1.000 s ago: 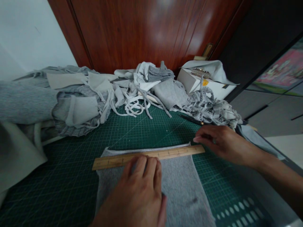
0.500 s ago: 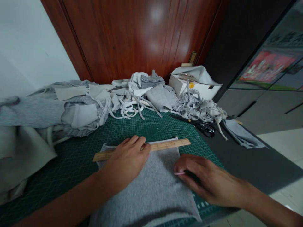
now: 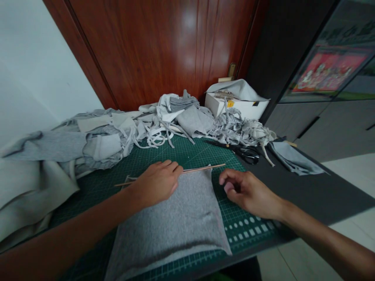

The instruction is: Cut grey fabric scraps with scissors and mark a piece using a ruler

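Observation:
My left hand (image 3: 159,181) is closed on a wooden ruler (image 3: 205,169) at the far edge of a grey knit fabric piece (image 3: 181,218). The ruler is tipped up, so only its thin edge shows on both sides of the hand. To the right of the fabric, above the green cutting mat (image 3: 243,207), hovers my right hand (image 3: 249,191). Its curled fingers hold a small flat pink piece of tailor's chalk (image 3: 228,187), partly hidden by the thumb. The fabric lies fairly flat, with its near edge curling.
Heaped grey and white fabric scraps (image 3: 102,144) line the back and left. Black scissors (image 3: 247,154) lie at the back right, near a white box (image 3: 243,107) and a tangle of fabric strips (image 3: 234,127). Folded dark cloth (image 3: 295,158) rests on the table's right side.
The ruler has gone from lying flat on the fabric to standing on its edge, under my left hand. My right hand has moved off the fabric's right edge, up and away over the mat.

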Motion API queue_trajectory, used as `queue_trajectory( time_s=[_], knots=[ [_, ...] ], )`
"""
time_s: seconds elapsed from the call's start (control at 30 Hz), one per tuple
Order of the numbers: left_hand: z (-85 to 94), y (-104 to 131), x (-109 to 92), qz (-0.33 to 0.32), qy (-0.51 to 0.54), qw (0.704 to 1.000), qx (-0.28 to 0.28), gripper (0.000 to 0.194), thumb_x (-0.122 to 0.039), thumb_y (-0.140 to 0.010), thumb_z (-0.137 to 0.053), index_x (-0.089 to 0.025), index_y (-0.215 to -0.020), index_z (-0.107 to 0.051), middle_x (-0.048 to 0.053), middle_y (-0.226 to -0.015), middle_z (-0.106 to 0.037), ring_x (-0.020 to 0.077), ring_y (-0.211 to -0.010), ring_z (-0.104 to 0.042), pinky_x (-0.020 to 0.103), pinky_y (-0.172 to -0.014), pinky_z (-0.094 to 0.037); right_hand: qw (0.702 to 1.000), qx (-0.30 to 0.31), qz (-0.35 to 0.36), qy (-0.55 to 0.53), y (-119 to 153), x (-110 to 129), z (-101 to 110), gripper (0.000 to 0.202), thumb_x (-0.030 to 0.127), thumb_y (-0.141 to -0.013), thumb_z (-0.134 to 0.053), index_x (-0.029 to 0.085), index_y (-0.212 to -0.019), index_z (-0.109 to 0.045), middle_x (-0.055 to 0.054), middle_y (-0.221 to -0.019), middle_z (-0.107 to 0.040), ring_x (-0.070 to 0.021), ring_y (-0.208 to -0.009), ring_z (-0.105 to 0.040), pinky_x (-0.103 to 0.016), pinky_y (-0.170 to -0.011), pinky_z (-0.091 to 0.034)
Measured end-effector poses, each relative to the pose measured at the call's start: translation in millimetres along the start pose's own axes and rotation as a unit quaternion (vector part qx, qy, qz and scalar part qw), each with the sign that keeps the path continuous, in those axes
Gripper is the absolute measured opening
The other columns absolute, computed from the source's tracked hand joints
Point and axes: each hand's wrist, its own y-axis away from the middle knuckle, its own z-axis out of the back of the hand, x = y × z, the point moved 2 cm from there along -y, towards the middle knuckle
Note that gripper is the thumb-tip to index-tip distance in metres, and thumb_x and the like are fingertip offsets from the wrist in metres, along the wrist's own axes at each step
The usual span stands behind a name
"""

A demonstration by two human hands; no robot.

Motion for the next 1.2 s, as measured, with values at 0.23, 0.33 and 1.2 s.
queue_trajectory(
  time_s=[0.23,0.33,1.2],
  knots=[
    [0.6,-6.8,6.5,-0.002,0.011,0.999,0.038,0.021,-0.014,-0.103,-0.043,-0.018,-0.098,-0.063,0.008,-0.097,-0.071,0.0242,-0.088,-0.068,0.034,-0.073,-0.049,0.978,0.065,0.164,0.112,6.9,26.7,-23.9,0.02,0.012,-0.098,-0.051,0.015,-0.1,-0.07,-0.006,-0.085,-0.068,-0.0175,-0.07,-0.062,-0.031,-0.064,-0.043],
    [12.3,-10.8,8.8,0.06,0.063,0.995,0.043,0.022,-0.016,-0.102,-0.041,-0.018,-0.094,-0.061,0.008,-0.089,-0.071,0.0239,-0.079,-0.068,0.033,-0.068,-0.047,0.967,0.1,0.165,0.168,9.1,27.8,-39.8,0.02,0.015,-0.103,-0.05,0.016,-0.098,-0.069,-0.007,-0.09,-0.07,-0.0182,-0.071,-0.063,-0.032,-0.063,-0.042],
    [-18.0,-4.2,-15.3,0.226,0.736,0.638,0.019,0.03,-0.044,-0.094,-0.055,-0.016,-0.086,-0.058,0.004,-0.071,-0.067,0.0126,-0.053,-0.061,0.023,-0.047,-0.048,0.945,0.18,-0.177,-0.207,-114.6,-19.5,2.0,0.037,0.047,-0.085,-0.078,0.018,-0.071,-0.062,0.01,-0.053,-0.04,-0.0051,-0.043,-0.026,-0.021,-0.037,-0.015]
  ],
)
